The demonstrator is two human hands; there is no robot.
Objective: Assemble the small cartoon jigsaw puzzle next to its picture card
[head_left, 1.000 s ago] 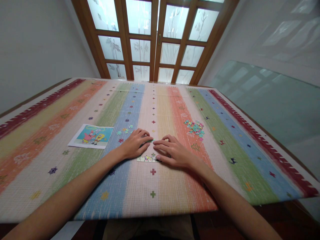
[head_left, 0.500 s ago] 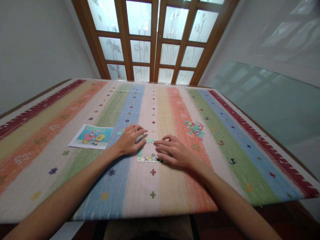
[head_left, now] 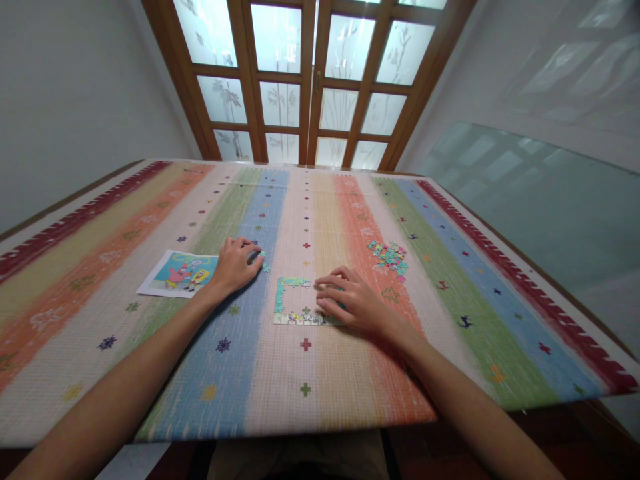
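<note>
A partly joined jigsaw frame [head_left: 290,301] lies on the striped tablecloth [head_left: 310,373] in front of me. My right hand [head_left: 350,301] rests on its right side, fingers spread flat and pointing left. My left hand [head_left: 235,262] lies palm down to the left, over a few loose teal pieces [head_left: 264,267], fingertips touching them. A cartoon reference picture [head_left: 177,273] sits just left of that hand.
A heap of loose teal and pink puzzle pieces [head_left: 390,255] lies to the right on the orange stripe. The table's front edge runs near my body. Wooden glazed doors [head_left: 305,80] stand behind the table, and a glass surface [head_left: 550,207] lies to the right.
My left hand has left the jigsaw frame and slid left to the loose pieces by the picture, uncovering the frame's left and top edges. My right hand has barely shifted.
</note>
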